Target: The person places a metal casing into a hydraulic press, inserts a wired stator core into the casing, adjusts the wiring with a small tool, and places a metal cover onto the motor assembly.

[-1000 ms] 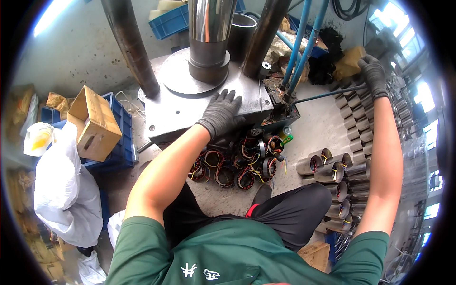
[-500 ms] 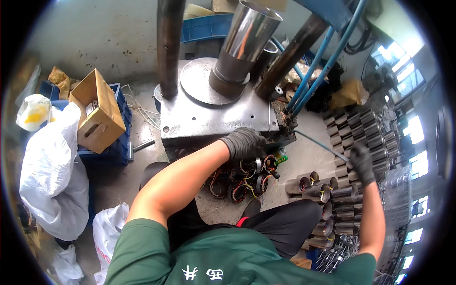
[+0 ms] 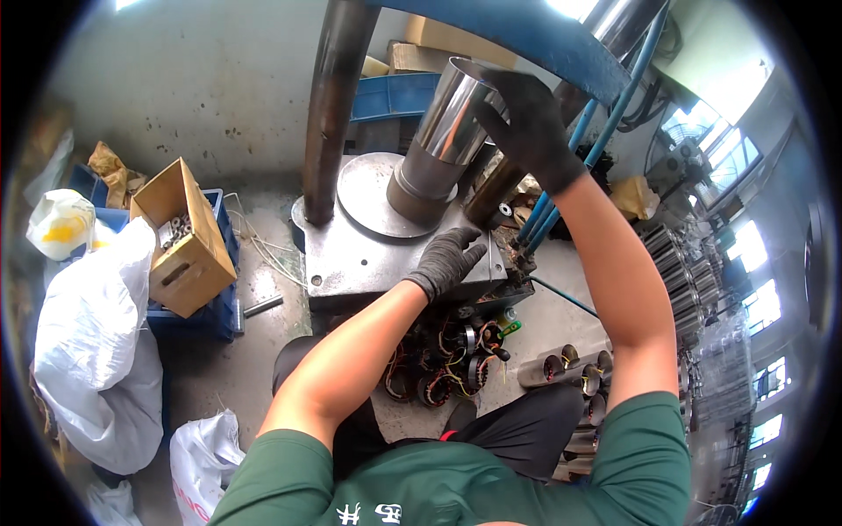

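There's a big steel table (image 3: 342, 259) here. A flat round plate (image 3: 364, 197) lies on it. A shiny metal tube (image 3: 450, 118) stands over the plate, on a dark round block (image 3: 419, 186). At the tube's top is the right hand (image 3: 533, 127), thumb and fingers apart; I can't tell if it grips. The left hand (image 3: 447, 260) is at the table's front edge, fingers loose, holding nothing. Lower down are wire rings (image 3: 478, 373) and a little green handle (image 3: 510, 329).

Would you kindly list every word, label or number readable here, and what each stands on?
Green shirt: white characters on the chest; I won't copy them.
Lower white bag: red letters, partly visible; likewise not copied.
I can make out no other legible text.
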### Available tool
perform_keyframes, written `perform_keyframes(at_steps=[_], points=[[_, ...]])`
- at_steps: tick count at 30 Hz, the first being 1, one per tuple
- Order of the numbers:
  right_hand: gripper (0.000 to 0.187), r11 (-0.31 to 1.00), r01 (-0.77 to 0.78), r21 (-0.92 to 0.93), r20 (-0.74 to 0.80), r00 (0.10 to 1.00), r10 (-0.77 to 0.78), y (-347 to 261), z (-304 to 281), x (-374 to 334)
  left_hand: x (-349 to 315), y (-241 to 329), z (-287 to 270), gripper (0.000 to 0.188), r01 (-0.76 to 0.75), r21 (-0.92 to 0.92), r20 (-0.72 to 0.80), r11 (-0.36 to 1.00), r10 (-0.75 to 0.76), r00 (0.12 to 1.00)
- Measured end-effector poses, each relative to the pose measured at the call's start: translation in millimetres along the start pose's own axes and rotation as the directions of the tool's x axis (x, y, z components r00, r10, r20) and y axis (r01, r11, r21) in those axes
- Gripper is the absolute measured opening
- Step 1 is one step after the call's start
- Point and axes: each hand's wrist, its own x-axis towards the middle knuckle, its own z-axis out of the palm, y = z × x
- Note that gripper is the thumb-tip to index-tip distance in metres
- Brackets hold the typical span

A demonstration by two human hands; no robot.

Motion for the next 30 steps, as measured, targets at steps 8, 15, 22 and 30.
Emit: perform_keyframes(at_steps=[8, 15, 22, 30], points=[[0.059, 0.91, -0.404, -0.093, 0.758, 0.564, 0.328, 67.3, 76.2, 59.0, 24.6, -32.8, 1.6, 0.052, 0.009, -0.423, -0.309, 0.906, -0.153, 0.939], [0.067, 0.672, -0.74, 0.042, 0.802, 0.426, 0.419, 33.1, 18.4, 31.6, 33.4, -12.4, -17.1, 0.047, 0.164, -0.929, 0.009, 0.331, -0.423, 0.906], [0.031, 0.711, -0.702, 0.037, 0.928, 0.288, 0.237, 35.2, -46.9, -76.4, 30.5, -12.2, -8.6, 0.052, 0.312, -0.931, 0.236, 0.189, -0.341, 0.91], [0.036, -0.237, -0.807, 0.541, 0.728, 0.309, 0.612, -143.7, -41.5, -277.6, 4.7, -16.7, -3.7, 0.035, 0.265, -0.882, 0.134, 0.39, -0.331, 0.934]])
